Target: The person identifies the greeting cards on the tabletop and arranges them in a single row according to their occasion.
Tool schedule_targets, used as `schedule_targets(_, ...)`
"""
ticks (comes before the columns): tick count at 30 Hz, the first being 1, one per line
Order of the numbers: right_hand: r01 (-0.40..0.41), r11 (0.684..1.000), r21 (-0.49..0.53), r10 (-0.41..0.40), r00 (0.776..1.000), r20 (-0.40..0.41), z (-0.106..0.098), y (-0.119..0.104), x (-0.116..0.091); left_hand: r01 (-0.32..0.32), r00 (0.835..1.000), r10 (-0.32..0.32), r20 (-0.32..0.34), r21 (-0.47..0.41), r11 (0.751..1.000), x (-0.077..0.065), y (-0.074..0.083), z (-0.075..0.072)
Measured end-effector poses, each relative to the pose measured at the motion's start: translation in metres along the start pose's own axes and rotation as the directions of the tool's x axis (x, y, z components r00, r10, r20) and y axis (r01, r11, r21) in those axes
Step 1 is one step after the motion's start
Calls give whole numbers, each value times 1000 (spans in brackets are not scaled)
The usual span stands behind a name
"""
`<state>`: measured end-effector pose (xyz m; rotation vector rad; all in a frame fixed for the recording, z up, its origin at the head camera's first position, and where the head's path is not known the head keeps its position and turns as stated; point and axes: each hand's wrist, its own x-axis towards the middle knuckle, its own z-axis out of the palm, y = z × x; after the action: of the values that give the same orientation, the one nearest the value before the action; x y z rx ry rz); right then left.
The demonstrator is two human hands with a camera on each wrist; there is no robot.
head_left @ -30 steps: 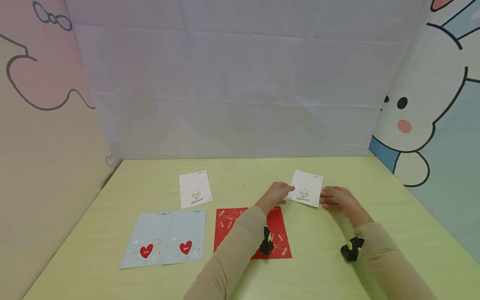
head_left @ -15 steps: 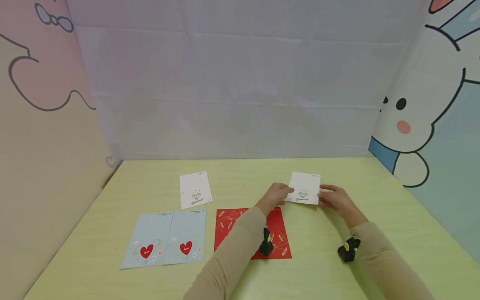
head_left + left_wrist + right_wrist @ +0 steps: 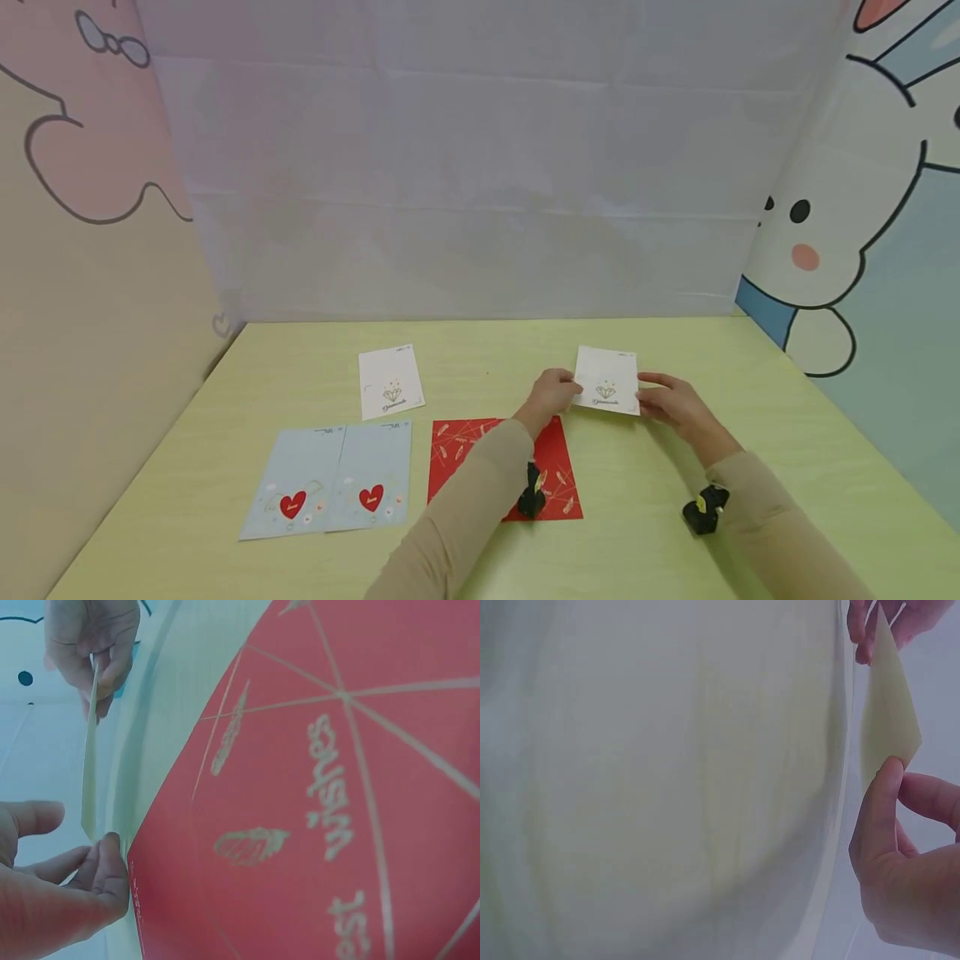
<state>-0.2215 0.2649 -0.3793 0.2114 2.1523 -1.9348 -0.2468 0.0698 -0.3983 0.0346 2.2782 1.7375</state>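
Observation:
A white greeting card with a diamond drawing is held between both hands in the head view. My left hand pinches its left edge, near the lower corner. At the opposite edge, my right hand grips it between thumb and fingers. Both wrist views show the card nearly edge-on, off the table; it appears as a thin pale strip in the left one and a pale sheet in the right one. Below the left forearm lies a red card with gold feather prints, partly hidden by the sleeve.
On the light wooden table, a similar white diamond card lies at the back left. Closer to the front is a pale blue pair of panels with red hearts. White sheeting stands behind the table, with printed walls at both sides.
The white card has shifted slightly left and its tilt has lessened. My right hand has come in against the card's right edge, while the left hand has barely moved.

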Motion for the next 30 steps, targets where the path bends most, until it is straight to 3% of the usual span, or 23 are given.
schedule_targets(5,10,1000,-10,-9,1000,16,-4,3,-3,-41,996,45,-76,49,998,-3,4,3)
schedule_targets(9,29,999,-17,-28,999,43,-9,4,-8,-80,992,87,-93,79,994,-4,6,6)
schedule_targets(21,73,994,-87,-65,994,91,-23,7,-26,-225,974,222,38,226,948,-23,4,5)
schedule_targets(26,90,989,-117,-77,991,107,-28,8,-32,-288,958,277,79,289,913,-34,4,4)
schedule_targets(30,98,986,-132,-83,990,116,-30,9,-37,-334,942,316,110,371,867,-44,7,2)
